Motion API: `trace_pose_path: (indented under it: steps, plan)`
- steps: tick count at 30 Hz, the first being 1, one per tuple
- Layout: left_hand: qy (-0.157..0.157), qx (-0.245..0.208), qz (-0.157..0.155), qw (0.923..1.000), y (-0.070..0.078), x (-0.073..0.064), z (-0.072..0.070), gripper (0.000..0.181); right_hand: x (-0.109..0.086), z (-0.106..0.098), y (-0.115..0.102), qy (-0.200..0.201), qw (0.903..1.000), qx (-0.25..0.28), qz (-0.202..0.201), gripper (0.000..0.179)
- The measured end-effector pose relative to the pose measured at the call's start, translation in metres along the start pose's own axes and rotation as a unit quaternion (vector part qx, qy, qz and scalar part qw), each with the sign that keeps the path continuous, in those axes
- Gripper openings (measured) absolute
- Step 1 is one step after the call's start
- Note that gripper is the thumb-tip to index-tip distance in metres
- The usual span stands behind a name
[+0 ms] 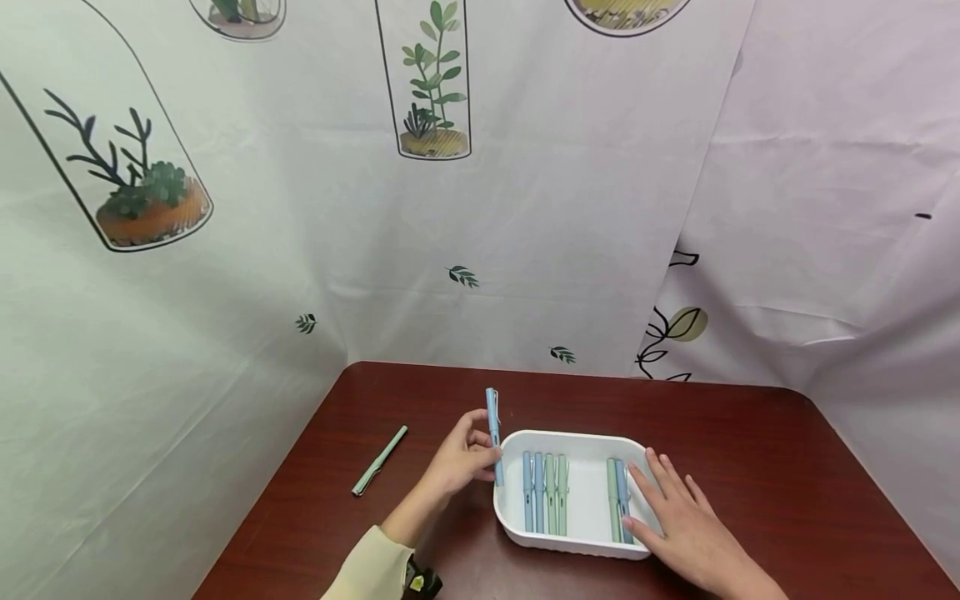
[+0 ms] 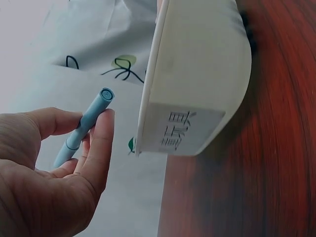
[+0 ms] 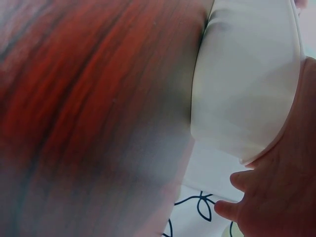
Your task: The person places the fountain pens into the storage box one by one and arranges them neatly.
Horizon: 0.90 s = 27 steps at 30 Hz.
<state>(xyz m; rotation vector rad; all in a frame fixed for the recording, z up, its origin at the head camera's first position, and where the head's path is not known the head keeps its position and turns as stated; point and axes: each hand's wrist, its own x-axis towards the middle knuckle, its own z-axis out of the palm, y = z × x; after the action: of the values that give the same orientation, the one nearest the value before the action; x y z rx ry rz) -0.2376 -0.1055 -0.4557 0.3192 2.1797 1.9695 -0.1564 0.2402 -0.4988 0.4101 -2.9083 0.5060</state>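
Note:
My left hand (image 1: 459, 460) pinches a light blue pen (image 1: 492, 414) between thumb and fingers, nearly upright at the left rim of a white tray (image 1: 588, 500). In the left wrist view, one end of the pen points up past the fingertips. Inside the tray, two blue pens (image 1: 533, 492) and two green pens (image 1: 557, 495) lie side by side toward the left. A green pen (image 1: 614, 500) and a blue pen (image 1: 623, 498) lie together on the right side. My right hand (image 1: 686, 523) spreads straight fingers over the tray's right rim, thumb and index fingertips beside that blue pen.
Another green pen (image 1: 380, 461) lies slanted on the dark red wooden table (image 1: 420, 392), left of my left hand. A white cloth with plant prints (image 1: 525, 250) hangs behind the table and along its sides. Printed characters (image 2: 177, 131) mark the tray's outer wall.

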Motion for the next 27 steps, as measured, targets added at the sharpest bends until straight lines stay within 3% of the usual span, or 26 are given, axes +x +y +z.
trace_pose_path:
  steps: [9, 27]
  plan:
    - [-0.023, -0.006, 0.008, 0.9997, 0.002, 0.0, 0.017, 0.064, 0.0, 0.0, 0.0, 0.001, 1.0, -0.002, -0.002, 0.079]
    - [-0.035, -0.01, -0.006, 0.9993, 0.002, 0.001, 0.048, 0.064, 0.0, 0.001, 0.002, 0.007, 0.9999, -0.001, -0.011, 0.078]
